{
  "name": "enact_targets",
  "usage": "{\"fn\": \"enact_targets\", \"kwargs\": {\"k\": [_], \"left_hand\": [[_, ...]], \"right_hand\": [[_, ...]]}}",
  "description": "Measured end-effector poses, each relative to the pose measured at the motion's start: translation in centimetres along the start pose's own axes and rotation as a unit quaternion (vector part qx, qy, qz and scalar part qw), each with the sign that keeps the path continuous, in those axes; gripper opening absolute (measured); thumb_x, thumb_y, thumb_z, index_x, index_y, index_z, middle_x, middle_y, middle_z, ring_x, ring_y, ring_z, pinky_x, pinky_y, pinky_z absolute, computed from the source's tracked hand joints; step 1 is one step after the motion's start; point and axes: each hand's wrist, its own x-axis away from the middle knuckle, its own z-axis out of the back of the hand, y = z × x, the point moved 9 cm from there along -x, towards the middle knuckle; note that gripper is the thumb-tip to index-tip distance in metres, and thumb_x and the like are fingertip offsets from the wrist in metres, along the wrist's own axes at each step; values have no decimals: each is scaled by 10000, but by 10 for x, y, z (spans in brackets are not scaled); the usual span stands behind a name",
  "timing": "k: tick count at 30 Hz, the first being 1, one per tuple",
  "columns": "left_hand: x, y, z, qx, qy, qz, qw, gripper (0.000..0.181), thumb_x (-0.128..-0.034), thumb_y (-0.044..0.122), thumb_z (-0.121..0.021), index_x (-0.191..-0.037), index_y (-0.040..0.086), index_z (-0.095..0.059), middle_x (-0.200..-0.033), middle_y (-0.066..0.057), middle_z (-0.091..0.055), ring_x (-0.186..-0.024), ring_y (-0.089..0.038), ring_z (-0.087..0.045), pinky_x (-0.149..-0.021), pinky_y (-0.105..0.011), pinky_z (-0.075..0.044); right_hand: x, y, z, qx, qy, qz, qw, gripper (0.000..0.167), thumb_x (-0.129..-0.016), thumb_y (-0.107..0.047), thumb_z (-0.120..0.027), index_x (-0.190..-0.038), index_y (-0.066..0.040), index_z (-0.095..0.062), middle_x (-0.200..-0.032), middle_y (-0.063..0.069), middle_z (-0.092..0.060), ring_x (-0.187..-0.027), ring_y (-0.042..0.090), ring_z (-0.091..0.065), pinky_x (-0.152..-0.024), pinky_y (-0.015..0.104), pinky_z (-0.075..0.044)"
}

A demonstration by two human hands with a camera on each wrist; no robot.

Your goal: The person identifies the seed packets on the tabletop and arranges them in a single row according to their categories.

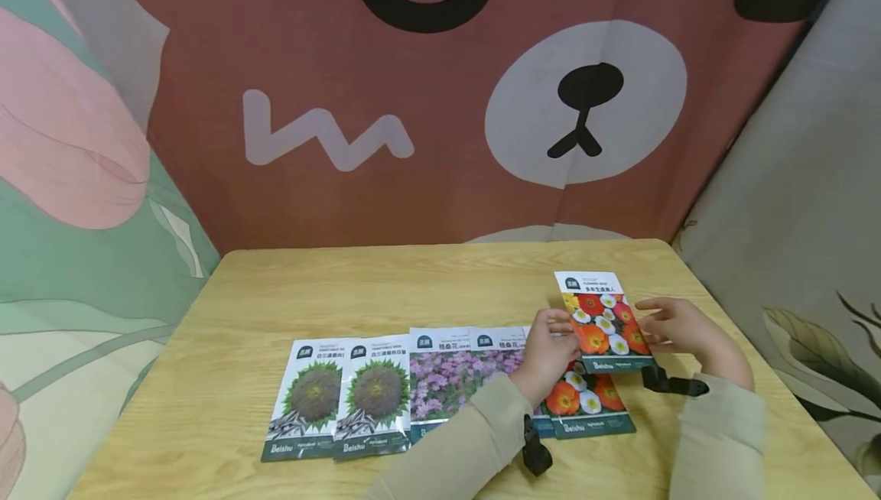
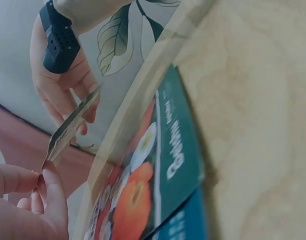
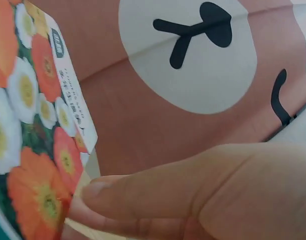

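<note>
A seed packet [image 1: 606,324] with red, orange and white poppy-like flowers is held up, tilted, above the table. My left hand [image 1: 551,355] pinches its left edge between thumb and fingers, as the left wrist view also shows. At its right edge is my right hand [image 1: 688,336], fingers loosely extended; in the right wrist view the thumb [image 3: 138,195] lies beside the packet's edge, and some fingers are partly hidden. Beneath, a matching poppy packet [image 2: 138,190] lies on the table, overlapping a blue-edged packet [image 2: 180,220].
To the left, two sunflower packets [image 1: 375,400] overlap in a row with two pink-flower packets [image 1: 433,381] on the wooden table [image 1: 330,286]. A printed bear curtain [image 1: 427,102] hangs behind the table, with patterned fabric [image 1: 791,217] at the right.
</note>
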Motion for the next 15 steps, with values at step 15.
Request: {"fn": "enact_targets", "kwargs": {"k": [15], "left_hand": [[15,-13,-15,-547,-188,109,9983,311,-849,-113,-637,-1059,113,-602,-903,-8,-595,-705,-121,-605,-672,-308,-595]], "right_hand": [[-2,16,5,33,54,-409,9991,541,-1005,-33,-555,-1422,209,-312,-1171,353,-534,-931,271,-617,-840,469,-591]]}}
